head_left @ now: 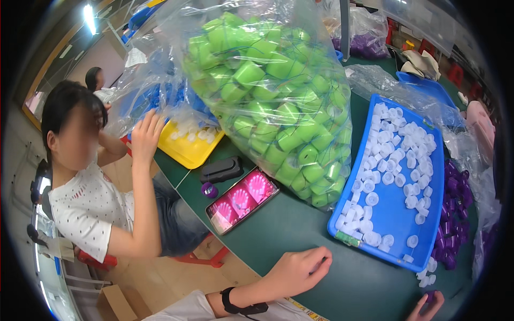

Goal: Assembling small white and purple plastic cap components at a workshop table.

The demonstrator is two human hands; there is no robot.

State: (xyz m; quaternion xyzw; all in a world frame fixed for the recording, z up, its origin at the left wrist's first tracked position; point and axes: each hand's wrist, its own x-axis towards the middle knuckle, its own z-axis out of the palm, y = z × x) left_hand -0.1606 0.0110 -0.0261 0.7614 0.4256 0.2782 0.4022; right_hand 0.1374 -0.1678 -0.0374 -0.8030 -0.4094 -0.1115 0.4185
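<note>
Desk (300, 235) surface, dark green, with its near edge curving from the yellow tray (188, 150) at upper left down toward the lower middle; bare room lies in front of the left hand (297, 270) and between the phone (242, 200) and the blue tray (393, 214). One large clear bag of green caps (273, 101) stands at the centre, just beside the blue tray's left rim. The blue tray, one in number, holds many small white caps (393, 160), too many to count; a few more lie loose off its lower corner. One phone with a pink-lit screen lies near the desk edge, one dark case (220, 169) just behind it, and one small purple cap (209, 190) between them. A heap of purple pieces (455, 214) sits in clear plastic right of the blue tray. The left hand rests on the desk, fingers curled loosely inward, holding nothing visible. The right hand (426, 307), at the lower edge, pinches a small purple piece (430, 295). A seated person's hand (144, 134) touches the yellow tray's bag.
</note>
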